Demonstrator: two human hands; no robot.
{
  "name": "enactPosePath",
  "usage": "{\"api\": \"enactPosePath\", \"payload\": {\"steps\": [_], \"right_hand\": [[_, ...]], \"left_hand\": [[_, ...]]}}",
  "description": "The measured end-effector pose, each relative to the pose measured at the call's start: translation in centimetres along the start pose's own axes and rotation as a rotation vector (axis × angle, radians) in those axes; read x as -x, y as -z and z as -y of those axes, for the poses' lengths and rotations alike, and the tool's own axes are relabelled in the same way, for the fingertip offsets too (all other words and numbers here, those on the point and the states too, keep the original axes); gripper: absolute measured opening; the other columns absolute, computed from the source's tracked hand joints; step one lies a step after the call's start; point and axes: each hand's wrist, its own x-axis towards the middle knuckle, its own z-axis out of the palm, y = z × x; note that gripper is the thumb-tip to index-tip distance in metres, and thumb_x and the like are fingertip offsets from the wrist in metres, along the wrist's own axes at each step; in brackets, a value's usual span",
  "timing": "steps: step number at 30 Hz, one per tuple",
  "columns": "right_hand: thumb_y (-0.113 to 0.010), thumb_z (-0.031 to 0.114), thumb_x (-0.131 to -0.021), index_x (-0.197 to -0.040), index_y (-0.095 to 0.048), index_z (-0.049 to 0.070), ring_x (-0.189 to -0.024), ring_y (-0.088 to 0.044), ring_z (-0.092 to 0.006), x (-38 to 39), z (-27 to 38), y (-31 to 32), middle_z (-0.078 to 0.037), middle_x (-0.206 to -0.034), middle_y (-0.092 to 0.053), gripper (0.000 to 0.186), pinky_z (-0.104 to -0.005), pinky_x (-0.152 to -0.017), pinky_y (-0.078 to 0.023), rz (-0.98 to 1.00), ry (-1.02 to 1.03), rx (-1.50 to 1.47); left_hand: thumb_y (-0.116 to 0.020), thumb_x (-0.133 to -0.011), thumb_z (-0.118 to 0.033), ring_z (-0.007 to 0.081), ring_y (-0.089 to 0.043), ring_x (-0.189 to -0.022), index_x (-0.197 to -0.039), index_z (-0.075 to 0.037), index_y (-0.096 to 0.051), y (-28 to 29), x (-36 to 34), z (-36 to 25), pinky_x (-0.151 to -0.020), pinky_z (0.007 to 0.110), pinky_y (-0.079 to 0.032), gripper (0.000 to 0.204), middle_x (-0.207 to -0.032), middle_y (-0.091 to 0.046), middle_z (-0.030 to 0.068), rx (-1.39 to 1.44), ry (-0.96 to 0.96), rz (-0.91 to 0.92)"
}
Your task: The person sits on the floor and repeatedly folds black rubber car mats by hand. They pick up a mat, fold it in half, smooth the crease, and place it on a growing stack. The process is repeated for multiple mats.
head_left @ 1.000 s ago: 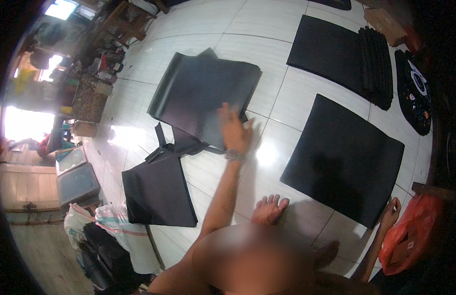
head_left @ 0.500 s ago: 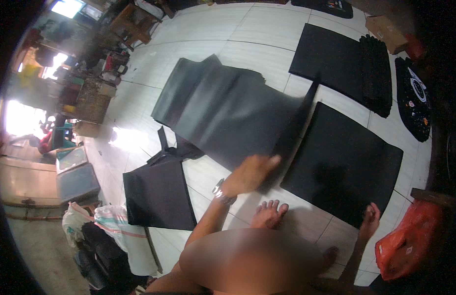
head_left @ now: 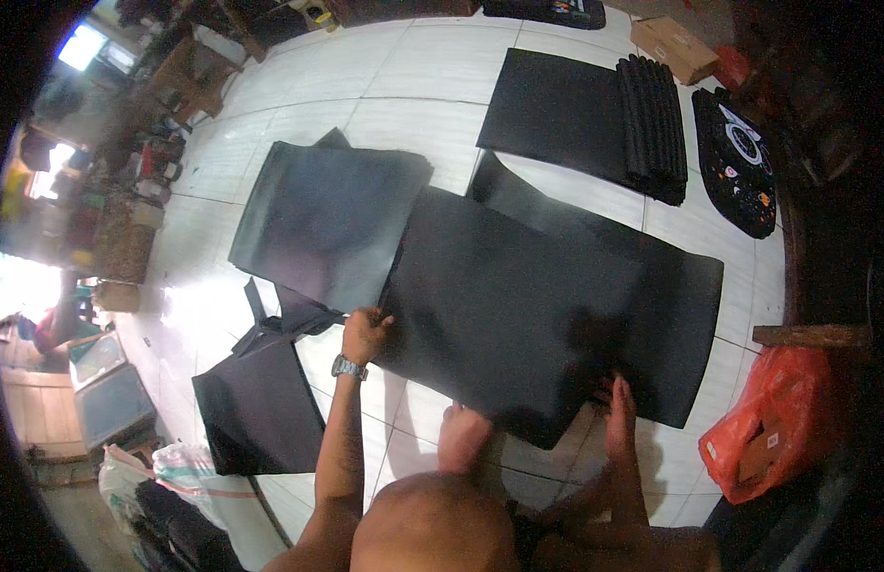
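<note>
– Where is the middle sheet (head_left: 489, 296)?
– It is partly over the right sheet (head_left: 688, 348), and the left pile (head_left: 323, 214) is just beside it.
– And behind?
– Another pile (head_left: 556, 110), on the floor (head_left: 413, 62). The plastic bag (head_left: 761, 448) is at the right.

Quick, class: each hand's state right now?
Left hand: closed, holding the black sheet by its edge.
Right hand: open beside the sheet; contact cannot be told.

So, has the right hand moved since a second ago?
Yes: the right hand has moved left, away from the red plastic bag it was beside.
</note>
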Motion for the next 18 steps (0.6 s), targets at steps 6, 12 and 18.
{"api": "enactPosePath", "payload": {"steps": [6,12,18], "right_hand": [[-0.065,0.039,-0.099,-0.137,-0.056,0.004,-0.096,-0.065,-0.0193,-0.6,-1.5,0.6,-0.012,-0.121,-0.064,0.053,-0.0327,-0.080,-0.054,-0.045,0.096,0.310],[-0.077,0.032,-0.091,-0.133,-0.056,-0.004,-0.097,-0.064,-0.0189,-0.5,-1.0,-0.4,-0.014,-0.111,-0.067,0.059,-0.0333,-0.083,-0.053,-0.076,0.171,0.505],[-0.078,0.040,-0.088,-0.125,-0.059,-0.003,-0.090,-0.065,-0.0244,-0.8,-2.7,-0.1,-0.014,-0.105,-0.069,0.060,-0.0368,-0.082,-0.053,-0.095,0.109,0.701]], "left_hand": [[-0.082,-0.082,-0.035,0.0324,-0.072,-0.091,-0.107,0.002,-0.067,-3.2,-2.5,-0.3,-0.078,0.039,-0.055,0.047,-0.094,-0.072,0.0215,0.036,0.103,0.050],[-0.064,-0.094,-0.002,0.0133,-0.064,-0.100,-0.116,-0.002,-0.066,0.6,-4.3,-4.1,-0.091,0.030,-0.049,0.022,-0.111,-0.072,0.0041,0.642,0.052,0.436],[-0.066,-0.094,-0.005,0.0106,-0.060,-0.107,-0.113,-0.007,-0.066,3.0,-4.9,-10.5,-0.095,0.029,-0.047,0.019,-0.114,-0.067,-0.0003,0.693,-0.215,0.492]]}}
